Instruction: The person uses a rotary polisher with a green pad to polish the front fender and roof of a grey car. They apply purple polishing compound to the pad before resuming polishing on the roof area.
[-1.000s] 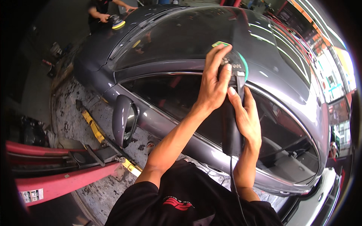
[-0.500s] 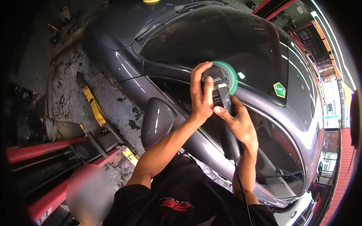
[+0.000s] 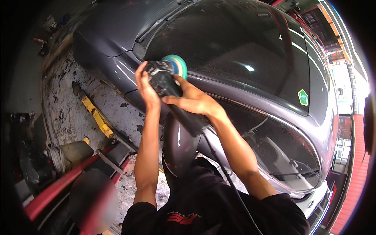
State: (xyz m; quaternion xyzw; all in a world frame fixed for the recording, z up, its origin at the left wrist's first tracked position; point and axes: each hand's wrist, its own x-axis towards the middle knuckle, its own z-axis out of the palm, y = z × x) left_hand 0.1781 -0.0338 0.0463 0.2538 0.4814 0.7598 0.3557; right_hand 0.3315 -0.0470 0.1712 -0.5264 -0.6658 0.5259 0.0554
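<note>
Both my hands hold a black electric polisher (image 3: 166, 80) with a round green and blue pad (image 3: 177, 65). The pad presses against the grey car (image 3: 113, 27) at the pillar beside the windscreen (image 3: 235, 43). My left hand (image 3: 145, 87) cups the polisher's head from the left. My right hand (image 3: 192, 100) grips its body just behind the head. The black cord (image 3: 225, 176) runs down from the tool's rear past my right forearm. The car's wing mirror (image 3: 178, 147) sits just below my hands.
A yellow lift arm (image 3: 98, 117) and red lift beams (image 3: 78, 172) lie on the stained floor left of the car. A green sticker (image 3: 302, 97) sits on the windscreen's corner. The side window (image 3: 274, 145) stretches right under my right forearm.
The polisher and both hands have slid along the pillar toward the front of the car, near the windscreen's base. The view has swung so the wing mirror now sits under my hands.
</note>
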